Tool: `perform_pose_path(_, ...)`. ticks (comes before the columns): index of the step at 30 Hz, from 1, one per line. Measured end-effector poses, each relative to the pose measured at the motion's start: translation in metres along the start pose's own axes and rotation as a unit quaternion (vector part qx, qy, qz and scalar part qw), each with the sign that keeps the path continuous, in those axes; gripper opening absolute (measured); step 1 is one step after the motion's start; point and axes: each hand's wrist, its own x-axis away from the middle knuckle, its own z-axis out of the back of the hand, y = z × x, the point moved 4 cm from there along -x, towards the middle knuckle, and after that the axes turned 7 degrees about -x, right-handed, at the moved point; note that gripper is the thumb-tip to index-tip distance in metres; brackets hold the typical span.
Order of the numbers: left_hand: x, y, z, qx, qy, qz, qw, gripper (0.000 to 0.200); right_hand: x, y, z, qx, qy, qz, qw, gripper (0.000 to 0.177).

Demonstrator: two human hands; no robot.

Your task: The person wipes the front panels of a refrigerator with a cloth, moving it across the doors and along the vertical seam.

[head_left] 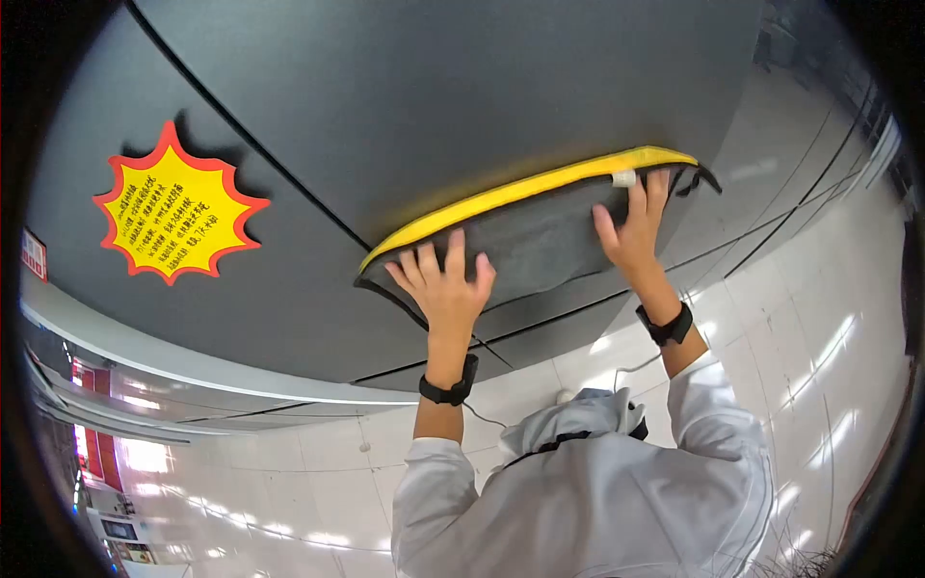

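Observation:
A dark grey cloth item (549, 246) with a yellow upper edge, black trim and a small white tag lies against a large grey surface (453, 87). My left hand (443, 289) presses on its left part, palm down, with the fingers and thumb spread. On its right part rests my right hand (634, 236), thumb apart and fingertips just below the yellow edge near the tag. Neither hand is closed around the cloth. Black bands circle both wrists. A black strap end sticks out at the item's right tip.
On the grey surface at the left is a yellow starburst sign (173, 212) with a red border and handwriting. Dark seams cross the surface. Its pale curved edge (193, 356) runs along the lower left. Below lies a shiny tiled floor (308, 482).

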Motion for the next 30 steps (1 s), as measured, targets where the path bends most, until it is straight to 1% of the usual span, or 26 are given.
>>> perform_pose_path(2, -0.020, -0.001, 0.009, 0.006, 0.006, 0.015, 1.000, 0.052, -0.017, -0.004, 0.001, -0.003, 0.010, -0.008, 1.000, 0.057)
perform_pose_path(3, -0.027, 0.000, 0.013, 0.010, 0.006, 0.009, 1.000, 0.055, -0.021, -0.005, 0.002, 0.005, 0.014, -0.011, 1.000, 0.061)
perform_pose_path(6, -0.030, 0.005, 0.016, 0.035, -0.010, 0.020, 0.999, 0.059, -0.025, -0.012, 0.001, 0.029, 0.010, -0.002, 1.000, 0.065)
perform_pose_path(7, -0.027, 0.005, 0.015, 0.035, -0.029, 0.018, 0.999, 0.062, -0.024, -0.016, 0.001, 0.045, -0.006, -0.006, 0.999, 0.070)
perform_pose_path(10, -0.009, 0.007, 0.006, 0.035, -0.034, 0.020, 0.999, 0.064, -0.015, -0.026, 0.003, 0.021, -0.020, -0.022, 0.999, 0.072)
perform_pose_path(12, 0.008, 0.007, -0.001, 0.027, -0.033, 0.013, 0.999, 0.066, 0.005, -0.021, -0.004, 0.030, -0.031, -0.028, 0.999, 0.075)
perform_pose_path(14, 0.021, 0.008, -0.008, 0.020, -0.093, 0.020, 0.995, 0.067, 0.020, -0.019, -0.007, 0.049, -0.050, -0.043, 0.997, 0.077)
perform_pose_path(18, 0.049, 0.013, -0.020, 0.030, -0.095, 0.009, 0.995, 0.072, 0.045, -0.011, -0.011, 0.067, -0.090, -0.072, 0.991, 0.079)
perform_pose_path(20, 0.053, 0.014, -0.024, 0.031, -0.084, 0.010, 0.996, 0.075, 0.055, -0.003, -0.015, 0.068, -0.103, -0.075, 0.990, 0.081)
perform_pose_path(22, 0.053, 0.014, -0.026, 0.022, -0.051, 0.006, 0.998, 0.077, 0.055, -0.002, -0.016, 0.067, -0.110, -0.080, 0.989, 0.082)
perform_pose_path(26, 0.056, 0.011, -0.032, 0.000, -0.046, -0.003, 0.999, 0.079, 0.049, 0.004, -0.016, 0.059, -0.103, -0.066, 0.991, 0.083)
perform_pose_path(30, 0.021, 0.015, -0.019, -0.009, -0.044, -0.003, 0.999, 0.079, 0.033, 0.017, -0.017, 0.065, -0.065, -0.048, 0.995, 0.084)
